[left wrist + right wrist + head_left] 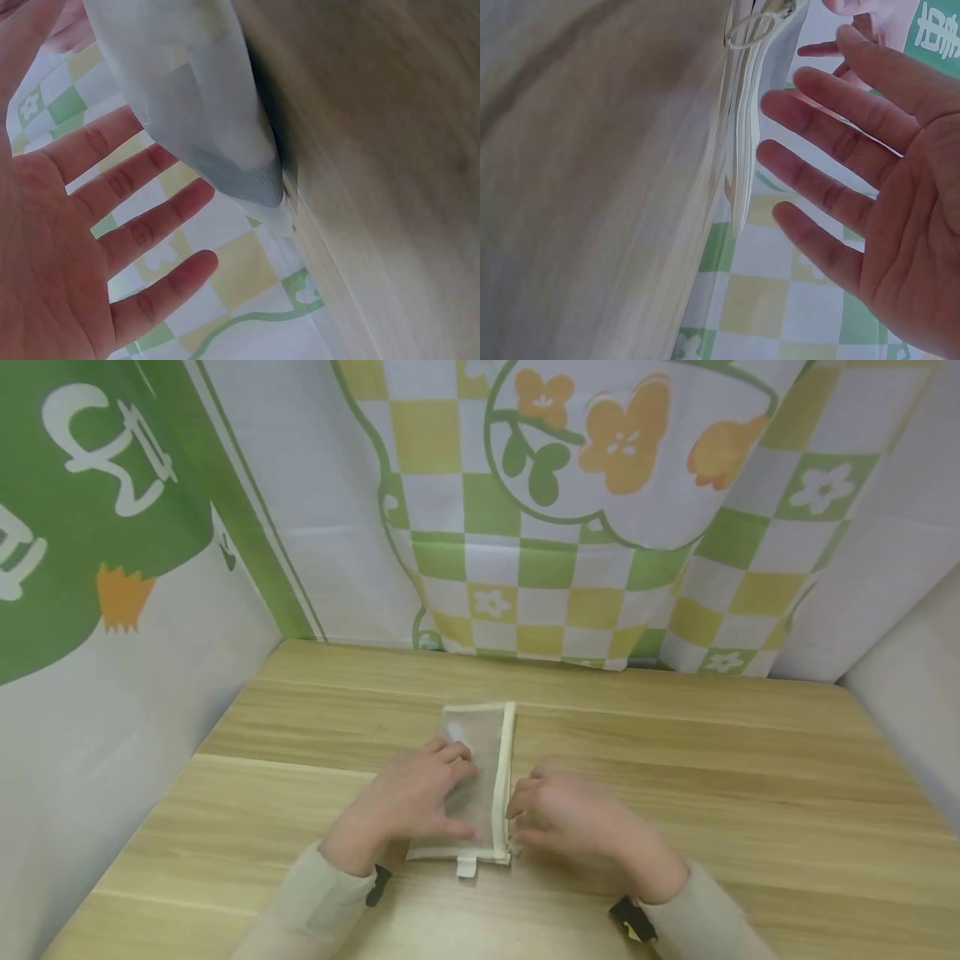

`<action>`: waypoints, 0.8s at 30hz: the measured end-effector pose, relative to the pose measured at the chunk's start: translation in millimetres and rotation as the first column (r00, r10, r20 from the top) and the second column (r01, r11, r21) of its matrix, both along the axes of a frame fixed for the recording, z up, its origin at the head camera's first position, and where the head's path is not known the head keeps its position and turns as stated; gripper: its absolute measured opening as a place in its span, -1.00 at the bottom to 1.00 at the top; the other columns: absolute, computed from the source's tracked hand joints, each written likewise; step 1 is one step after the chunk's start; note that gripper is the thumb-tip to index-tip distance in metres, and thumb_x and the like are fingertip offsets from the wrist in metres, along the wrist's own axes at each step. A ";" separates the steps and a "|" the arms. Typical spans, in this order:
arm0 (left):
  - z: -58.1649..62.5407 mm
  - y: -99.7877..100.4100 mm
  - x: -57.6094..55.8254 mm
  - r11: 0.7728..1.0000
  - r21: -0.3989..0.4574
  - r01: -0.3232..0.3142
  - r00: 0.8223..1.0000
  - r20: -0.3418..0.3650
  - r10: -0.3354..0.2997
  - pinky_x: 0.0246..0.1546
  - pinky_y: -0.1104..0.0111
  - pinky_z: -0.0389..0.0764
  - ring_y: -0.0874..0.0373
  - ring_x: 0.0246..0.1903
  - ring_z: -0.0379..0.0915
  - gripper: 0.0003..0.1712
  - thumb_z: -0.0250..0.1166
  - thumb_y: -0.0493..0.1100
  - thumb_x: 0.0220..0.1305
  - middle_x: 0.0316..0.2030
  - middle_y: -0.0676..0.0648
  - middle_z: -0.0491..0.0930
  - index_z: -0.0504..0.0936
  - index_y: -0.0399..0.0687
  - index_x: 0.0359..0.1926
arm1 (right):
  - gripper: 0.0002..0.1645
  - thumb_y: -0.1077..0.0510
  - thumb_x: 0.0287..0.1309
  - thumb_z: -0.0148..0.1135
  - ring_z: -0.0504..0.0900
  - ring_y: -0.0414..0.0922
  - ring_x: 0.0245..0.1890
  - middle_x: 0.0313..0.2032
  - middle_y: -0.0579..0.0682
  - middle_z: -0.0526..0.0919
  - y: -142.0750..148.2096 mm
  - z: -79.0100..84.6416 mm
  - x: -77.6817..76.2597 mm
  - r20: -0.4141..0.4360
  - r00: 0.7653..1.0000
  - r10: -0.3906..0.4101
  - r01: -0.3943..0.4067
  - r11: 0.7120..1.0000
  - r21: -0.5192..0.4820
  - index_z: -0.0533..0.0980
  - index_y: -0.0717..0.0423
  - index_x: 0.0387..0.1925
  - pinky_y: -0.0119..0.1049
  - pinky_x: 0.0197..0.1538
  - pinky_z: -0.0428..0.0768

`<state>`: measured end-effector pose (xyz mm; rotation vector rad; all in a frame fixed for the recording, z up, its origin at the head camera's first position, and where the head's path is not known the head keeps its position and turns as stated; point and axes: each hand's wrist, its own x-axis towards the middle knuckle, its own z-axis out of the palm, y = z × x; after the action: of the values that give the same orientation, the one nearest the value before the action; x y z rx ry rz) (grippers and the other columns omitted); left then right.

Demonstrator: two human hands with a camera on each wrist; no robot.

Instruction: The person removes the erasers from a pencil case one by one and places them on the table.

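A see-through mesh zipper pouch (483, 752) with cream edging lies flat on the wooden table, its zipper side facing right and a small white tag (467, 867) at the near end. Over its left part is my left hand (420, 793), fingers spread; in the left wrist view the fingertips are right at the edge of the pouch (210, 112). Just beside the zipper side is my right hand (570, 810), slightly blurred. The right wrist view shows its fingers loosely extended toward the pouch's edge (746, 135), with nothing in the palm. A cord loop (754, 31) hangs at the zipper end.
The wooden table (712, 760) extends around the pouch on all sides. A checked, flowered cloth (555, 560) hangs along its back edge, and a green and white cloth (135, 577) hangs at the left. Dark straps (632, 918) show at the sleeve cuffs.
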<state>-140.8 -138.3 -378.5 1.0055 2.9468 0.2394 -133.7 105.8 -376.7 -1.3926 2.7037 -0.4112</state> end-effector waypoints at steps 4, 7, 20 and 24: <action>1.4 3.3 2.1 0.999 -0.032 -0.005 1.000 0.009 0.005 0.03 0.11 0.62 0.00 0.20 0.41 -0.02 0.43 0.49 -0.17 0.23 -0.03 0.52 0.59 -0.01 0.19 | -0.76 0.02 0.15 0.35 0.52 -0.29 -0.24 -0.22 -0.20 0.73 -2.2 -1.6 2.4 0.107 0.994 -0.002 -0.002 0.999 0.036 0.70 -0.01 -0.15 -0.43 -0.16 0.54; 1.8 5.8 3.8 0.999 -0.041 -0.013 0.999 0.029 0.015 0.05 0.07 0.61 -0.01 0.22 0.40 0.01 0.44 0.48 -0.20 0.25 -0.04 0.51 0.58 -0.02 0.21 | -0.77 0.04 0.15 0.36 0.48 -0.33 -0.28 -0.24 -0.21 0.70 -2.9 -2.7 4.1 0.161 0.987 -0.007 -0.002 0.999 0.053 0.70 -0.02 -0.15 -0.48 -0.21 0.52; -0.1 5.5 7.8 0.999 -0.051 -0.019 0.999 0.025 0.020 0.05 0.08 0.62 -0.01 0.22 0.39 0.03 0.46 0.48 -0.22 0.24 -0.04 0.51 0.58 -0.03 0.22 | -0.83 0.01 0.13 0.38 0.43 -0.32 -0.27 -0.25 -0.24 0.65 -7.1 -5.0 5.2 0.181 0.984 0.000 -0.018 0.995 0.098 0.69 -0.06 -0.24 -0.45 -0.17 0.50; 0.0 4.5 7.6 0.999 -0.043 -0.023 0.999 0.025 0.024 0.04 0.09 0.62 0.00 0.22 0.38 0.03 0.47 0.47 -0.23 0.24 -0.04 0.50 0.58 -0.03 0.22 | -0.82 -0.01 0.08 0.41 0.39 -0.31 -0.27 -0.28 -0.25 0.60 -8.6 -3.8 5.7 0.178 0.984 -0.010 -0.011 0.993 0.116 0.66 -0.07 -0.27 -0.45 -0.18 0.48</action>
<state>-133.2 -133.8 -378.5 0.9561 2.9290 0.1881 -128.0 97.1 -380.5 -1.2616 2.5394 -0.3531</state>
